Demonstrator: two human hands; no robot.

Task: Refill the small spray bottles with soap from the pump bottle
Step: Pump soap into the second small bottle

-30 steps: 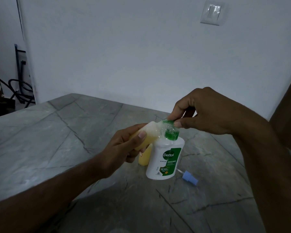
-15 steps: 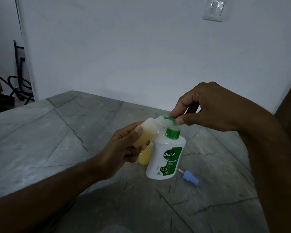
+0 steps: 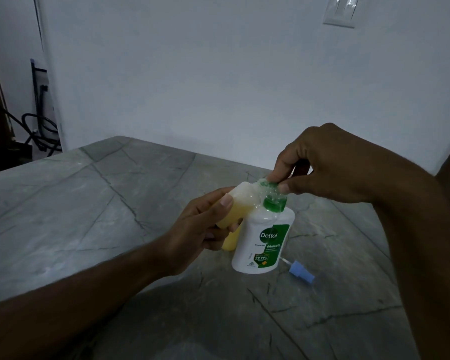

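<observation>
— Head view: what is gripped by the hands?
— A small spray bottle, tilted, is held by the left hand; the pump bottle, upright on the worktop, is pinched at its pump by the right hand.
— What is hidden?
— A second yellow bottle, mostly.

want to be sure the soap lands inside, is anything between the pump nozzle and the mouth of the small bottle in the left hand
Nothing visible does. The left hand tilts the small spray bottle so its open mouth sits right at the green pump head, which the right hand presses. Foam hides the exact junction. The blue spray cap lies off on the table.
</observation>
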